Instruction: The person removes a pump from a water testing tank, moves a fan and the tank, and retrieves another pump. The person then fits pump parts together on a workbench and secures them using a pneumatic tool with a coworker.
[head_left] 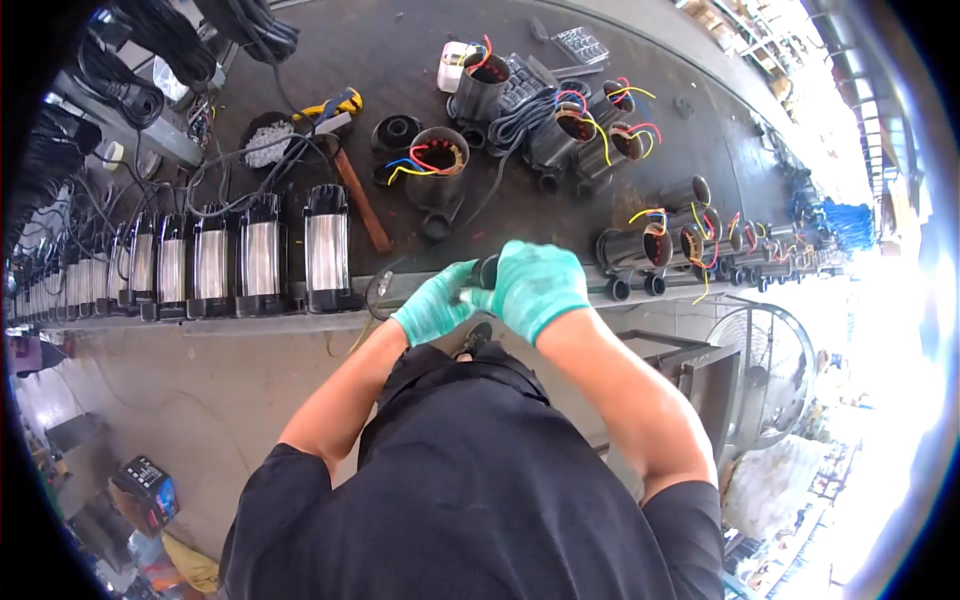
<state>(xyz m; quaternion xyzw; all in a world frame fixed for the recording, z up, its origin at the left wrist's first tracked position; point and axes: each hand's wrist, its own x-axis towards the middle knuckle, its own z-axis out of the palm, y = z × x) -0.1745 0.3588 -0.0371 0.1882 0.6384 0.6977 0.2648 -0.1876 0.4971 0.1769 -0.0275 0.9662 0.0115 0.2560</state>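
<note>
Your right hand [541, 288] grips a dark part [489, 271] at the bench's [360, 60] near edge; your left hand's [437, 305] grip is unclear. A bowl [261, 121] holds white pieces [268, 150]; a box's [146, 490] print is illegible.

Blk short-slv shirt [500, 480], lt grn gloves [541, 287]

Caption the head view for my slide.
Green-gloved right hand gripping a dark part, left hand beside it, at a workbench with wired cylinders.
</note>
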